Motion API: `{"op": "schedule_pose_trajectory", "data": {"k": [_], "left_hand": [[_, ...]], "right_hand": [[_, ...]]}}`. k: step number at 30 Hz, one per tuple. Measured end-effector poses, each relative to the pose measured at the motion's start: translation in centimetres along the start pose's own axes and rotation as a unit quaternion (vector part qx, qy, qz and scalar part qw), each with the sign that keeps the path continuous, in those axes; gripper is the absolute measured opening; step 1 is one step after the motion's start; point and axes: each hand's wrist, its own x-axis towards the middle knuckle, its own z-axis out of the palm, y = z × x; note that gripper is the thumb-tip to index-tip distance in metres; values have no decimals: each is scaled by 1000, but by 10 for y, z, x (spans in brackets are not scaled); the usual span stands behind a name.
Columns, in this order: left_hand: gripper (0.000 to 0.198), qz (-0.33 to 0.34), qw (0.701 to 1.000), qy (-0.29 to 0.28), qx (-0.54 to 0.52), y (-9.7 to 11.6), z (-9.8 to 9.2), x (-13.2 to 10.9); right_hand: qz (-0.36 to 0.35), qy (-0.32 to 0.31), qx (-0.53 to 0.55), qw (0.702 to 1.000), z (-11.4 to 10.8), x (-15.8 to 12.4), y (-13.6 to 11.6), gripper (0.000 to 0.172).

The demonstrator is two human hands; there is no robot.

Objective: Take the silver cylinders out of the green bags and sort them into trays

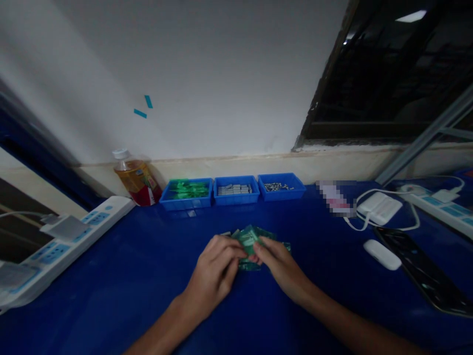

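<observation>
Because it is small, the left hand (216, 271) and right hand (279, 266) pinch a green board (248, 238) from opposite sides, fingertips closed on it, above spare boards (247, 266) on the table (148, 276); trays (235, 197) stand behind, probably for easy reach.

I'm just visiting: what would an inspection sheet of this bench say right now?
Surface: blue table, dimly lit.
Job's things: pile of green pieces; three blue trays behind, holding green, grey and small metal parts.
Clutter: drink bottle, phone, white case.
Fingers: left hand and right hand both pinch the green pieces.
Cables: white cable loops by a white charger; power strips at both sides.
Surroundings: white wall, dark window.
</observation>
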Motion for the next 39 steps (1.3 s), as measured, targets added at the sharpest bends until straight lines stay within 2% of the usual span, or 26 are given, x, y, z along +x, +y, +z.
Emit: {"op": "schedule_pose_trajectory", "data": {"k": [1, 3, 5, 6, 8, 10, 11, 12, 14, 16, 17, 19, 21, 23, 25, 29, 33, 35, 39], "left_hand": [[20, 20, 999, -26, 7, 2, 1, -1], [19, 3, 998, -62, -1, 4, 3, 0], [15, -75, 993, -63, -69, 5, 3, 3], [22, -130, 982, -47, -126, 5, 4, 5], [36, -247, 938, -1, -243, 3, 4, 9], [40, -339, 885, 20, -317, -1, 4, 12], [43, -363, 871, 17, -332, -4, 2, 15], [45, -368, 869, 12, -332, -8, -2, 17], [46, -328, 902, 19, -281, -21, -18, 26], [42, -254, 955, 77, -131, -41, -46, 41], [37, -222, 968, 109, -30, -53, -64, 50], [26, -187, 960, 157, 135, -82, -101, 72], [24, -170, 942, 166, 235, -111, -133, 93], [25, -150, 938, 92, 299, -134, -151, 111], [28, -122, 929, 12, 350, -149, -155, 124], [33, -63, 902, -105, 414, -155, -137, 138], [35, -50, 872, -235, 427, -155, -115, 143], [37, -67, 857, -267, 436, -158, -108, 143], [40, -111, 837, -277, 459, -166, -97, 140]], "right_hand": [[20, 1, 34, 999, 0, 3, 0, 35], [24, 14, 43, 999, 1, 6, 2, 36], [-25, 33, -32, 999, 1, 7, 5, 30], [-67, 41, -90, 993, 1, 6, 7, 26], [-160, 52, -211, 963, 2, 3, 11, 24], [-227, 45, -290, 929, 4, 0, 15, 32], [-248, 41, -309, 917, 5, -1, 16, 36], [-264, 41, -317, 910, 7, -2, 17, 39], [-286, 50, -311, 905, 10, -4, 17, 42], [-296, 63, -300, 905, 11, -6, 15, 42], [-294, 67, -299, 905, 11, -7, 14, 41], [-287, 73, -300, 907, 10, -10, 13, 40], [-280, 75, -304, 907, 7, -11, 15, 38], [-275, 74, -307, 908, 5, -10, 17, 37], [-265, 69, -310, 911, 3, -9, 20, 36], [-234, 52, -313, 919, 0, -6, 24, 35], [-216, 41, -305, 927, 0, -5, 23, 31], [-206, 36, -308, 928, -2, -3, 21, 29], [-172, 9, -352, 920, -17, 6, 20, 27]]}}
